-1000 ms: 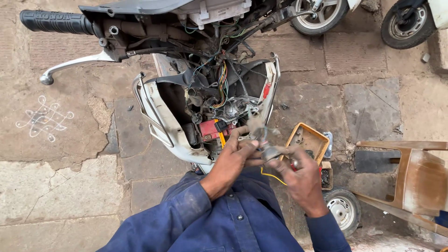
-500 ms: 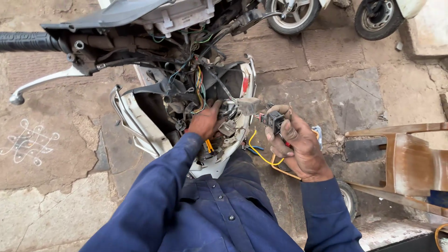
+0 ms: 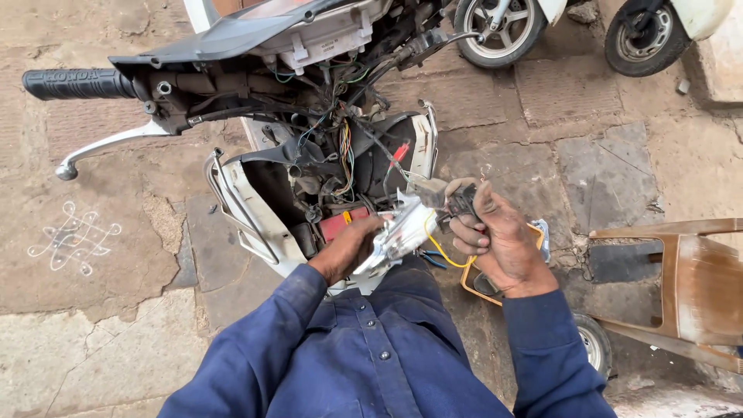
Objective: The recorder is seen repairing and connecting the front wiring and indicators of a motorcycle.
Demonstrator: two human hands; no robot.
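Down in the opened front of the scooter (image 3: 309, 178), much is hard for me to read: the wires (image 3: 344, 151) knot together in a dark tangle, and where each one ends is lost behind the white body panel (image 3: 248, 213). My left hand (image 3: 348, 248) is partly buried there, its fingertips tucked under a shiny, silver-coloured part (image 3: 398, 232), so I cannot tell whether that hand is clenched round it or only pressing against it. My right hand (image 3: 495, 236) is plainer: its fingers are curled tight around a small black connector-like piece (image 3: 457, 201), held up just right of the cavity, above the paving. The piece is dark, blocky and grimy, and its lower half is covered by my fingers; a grey flat bit juts from it toward the scooter. A yellow wire (image 3: 437, 248) loops beneath it, between my two hands, and its far end disappears under the silver part. A red block (image 3: 344, 223) sits just beside my left hand. The handlebar grip (image 3: 77, 83) and brake lever (image 3: 116, 143) stretch off to the left. A brown plastic chair (image 3: 689, 279) is cut off at the right edge, and two wheels (image 3: 503, 31) are cropped at the top.
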